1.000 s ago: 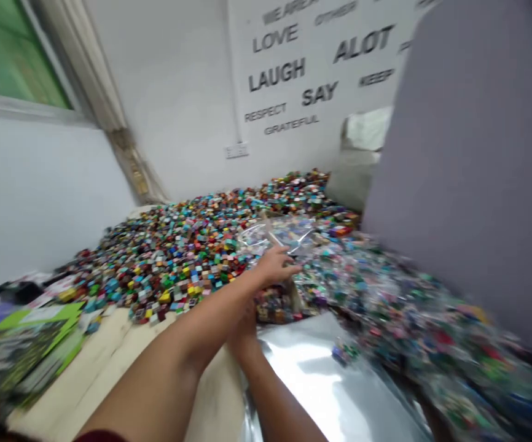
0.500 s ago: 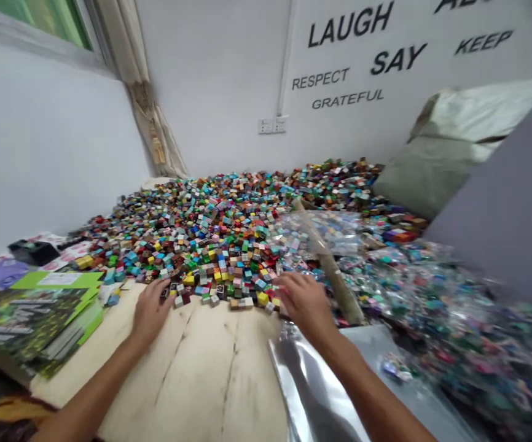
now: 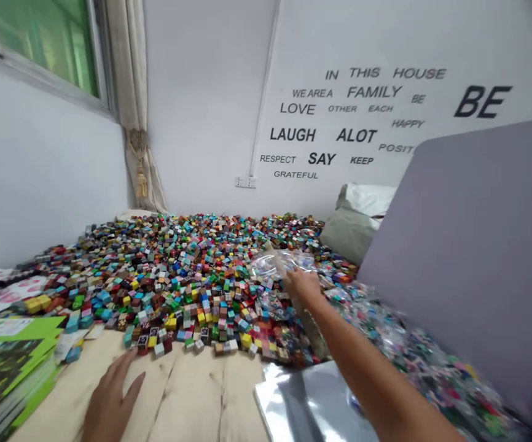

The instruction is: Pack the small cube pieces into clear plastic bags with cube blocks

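My left hand point(image 3: 113, 396) is low over the bare wooden boards point(image 3: 196, 393), with its fingers apart and nothing in them. Its fingertips come close to the front edge of a wide heap of small colourful cubes point(image 3: 174, 288), some of them patterned. Farther out, my right hand point(image 3: 305, 285) reaches over the heap, its fingers bent at the near edge of a clear plastic bag point(image 3: 263, 265). The bag appears gripped, though the fingertips are mostly hidden. Partly under that hand lies a long brownish strip or tube point(image 3: 314, 337).
A shiny silver sheet or bag point(image 3: 303, 399) lies below my right arm. Many small clear-bagged pieces point(image 3: 413, 344) spread along the right, beside a grey-purple panel point(image 3: 469, 258). Green-edged books or packs point(image 3: 12, 368) are stacked at left. A pale sack point(image 3: 353, 227) leans behind.
My right hand has gone from the heap's front edge out to the clear plastic bag. My left hand has drawn back from the cubes, and the view has tilted up.
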{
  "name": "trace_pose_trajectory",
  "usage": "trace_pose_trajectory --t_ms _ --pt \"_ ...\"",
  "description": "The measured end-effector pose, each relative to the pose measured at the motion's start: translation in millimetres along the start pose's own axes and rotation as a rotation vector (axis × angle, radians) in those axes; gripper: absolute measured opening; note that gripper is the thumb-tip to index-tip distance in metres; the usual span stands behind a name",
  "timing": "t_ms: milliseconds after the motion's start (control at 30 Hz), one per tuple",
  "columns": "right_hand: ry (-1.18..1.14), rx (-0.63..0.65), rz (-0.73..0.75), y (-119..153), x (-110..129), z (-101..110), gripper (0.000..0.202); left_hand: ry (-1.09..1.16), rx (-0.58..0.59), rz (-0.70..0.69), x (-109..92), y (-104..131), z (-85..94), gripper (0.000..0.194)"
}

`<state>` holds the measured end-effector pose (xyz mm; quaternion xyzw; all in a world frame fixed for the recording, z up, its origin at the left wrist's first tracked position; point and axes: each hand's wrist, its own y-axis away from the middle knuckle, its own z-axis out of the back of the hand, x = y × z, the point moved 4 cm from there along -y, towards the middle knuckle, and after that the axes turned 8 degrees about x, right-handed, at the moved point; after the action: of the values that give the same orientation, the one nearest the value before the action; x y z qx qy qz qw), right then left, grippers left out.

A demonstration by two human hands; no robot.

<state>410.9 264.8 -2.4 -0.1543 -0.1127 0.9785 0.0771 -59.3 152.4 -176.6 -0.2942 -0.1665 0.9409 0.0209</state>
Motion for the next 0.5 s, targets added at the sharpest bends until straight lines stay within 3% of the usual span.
trace_pose_trajectory --t_ms 133,233,300,400,500 --pt "0.039 0.015 -0.075 -9.4 -74.6 14.2 0.021 -0.052 -0.018 0.006 -1.1 1.8 0.2 0.052" --pt "0.071 0.106 -0.189 4.7 -138.0 17.2 0.017 -0.071 -0.009 0.002 -3.9 0.6 1.2 0.050" --pt "0.071 0.166 -0.232 20.6 -161.4 20.2 0.022 -0.074 0.002 -0.011 -5.6 -0.5 2.4 0.049" --pt "0.052 0.152 -0.255 44.1 -151.7 26.4 0.036 -0.069 0.025 -0.017 -7.5 -1.3 4.8 0.049" --pt "-0.002 0.136 -0.153 63.5 -93.3 19.0 0.038 -0.063 0.042 -0.009 -8.1 -1.2 6.1 0.050"
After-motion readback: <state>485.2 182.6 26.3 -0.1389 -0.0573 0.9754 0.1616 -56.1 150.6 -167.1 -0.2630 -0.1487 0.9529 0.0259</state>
